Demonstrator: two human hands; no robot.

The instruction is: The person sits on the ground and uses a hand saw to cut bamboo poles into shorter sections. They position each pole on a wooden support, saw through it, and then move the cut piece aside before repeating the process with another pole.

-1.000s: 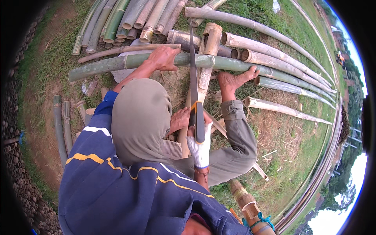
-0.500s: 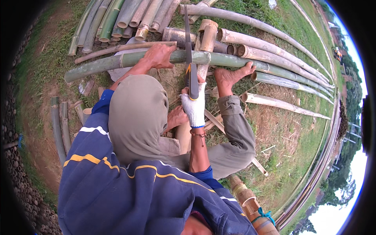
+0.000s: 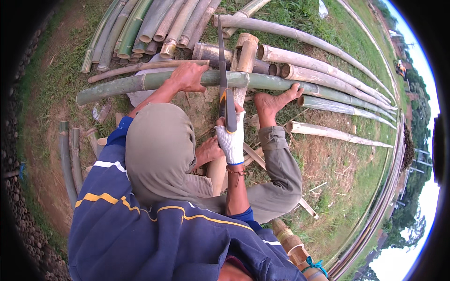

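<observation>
A long green bamboo pole [image 3: 269, 82] lies crosswise before me, over an upright-looking bamboo post [image 3: 245, 58]. My left hand [image 3: 189, 77] grips the pole left of the post, its fingers bent over the top. In a white fingerless glove, my right hand [image 3: 231, 140] is closed around the dark handle of a hand saw [image 3: 222, 56]. The saw's blade points away from me and crosses the pole just left of the post. My right foot [image 3: 272, 104] presses on the pole right of the post. Where the teeth meet the bamboo cannot be made out.
Cut bamboo poles [image 3: 161, 21] are stacked at the far left. More long poles [image 3: 323, 56] stretch off to the right. A thin bamboo piece [image 3: 145, 66] lies behind the pole's left end. Split strips [image 3: 255, 157] lie by my legs, and a person [image 3: 401, 69] is far off at right.
The view has shifted slightly, so most things sit a little lower in it. Both hands keep their holds, and the saw has hardly moved against the pole.
</observation>
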